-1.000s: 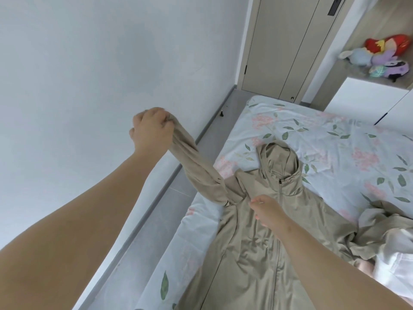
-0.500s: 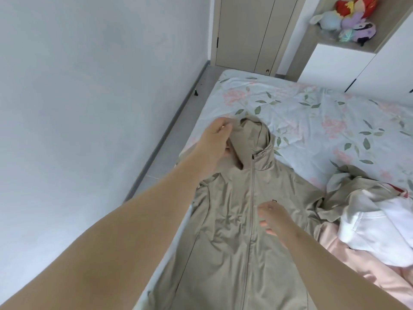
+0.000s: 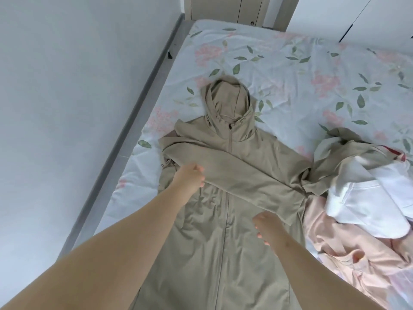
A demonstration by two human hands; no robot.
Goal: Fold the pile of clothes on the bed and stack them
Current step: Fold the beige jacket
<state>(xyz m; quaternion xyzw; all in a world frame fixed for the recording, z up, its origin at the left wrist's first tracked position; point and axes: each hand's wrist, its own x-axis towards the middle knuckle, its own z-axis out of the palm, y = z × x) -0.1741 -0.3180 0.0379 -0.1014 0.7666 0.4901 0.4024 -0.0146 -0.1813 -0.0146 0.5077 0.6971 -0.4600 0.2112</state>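
**Mia:** Where is the tan hooded jacket (image 3: 223, 253)?

**Ben:** It lies flat on the bed, front side up, with its zip (image 3: 226, 211) closed. Its hood (image 3: 225, 101) points to the far end of the bed.

**Mia:** And the sleeve (image 3: 241, 175)?

**Ben:** One long sleeve is folded across the chest. It slants from the left shoulder down to the right side and lies over the zip.

**Mia:** What do the hands do?

**Ben:** The left hand (image 3: 190, 176) is at the sleeve's lower edge, near the jacket's left side. Its fingers are bent. I cannot tell if they pinch the cloth.

**Mia:** And the other one?

**Ben:** The right hand (image 3: 271, 227) is over the jacket's front, just below the sleeve's end. Its fingers are loose and apart, and it holds nothing.

**Mia:** What is beside the jacket?

**Ben:** The pile of clothes is on the right. A white top (image 3: 368, 198) lies on a pink one (image 3: 335, 247). More tan cloth (image 3: 348, 157) is bunched up there. I cannot tell if it belongs to the jacket.

**Mia:** What is under it all?

**Ben:** A pale bed sheet (image 3: 290, 63) with pink flowers and green leaves. To the left are a strip of grey floor (image 3: 156, 86) and a white wall (image 3: 67, 86).
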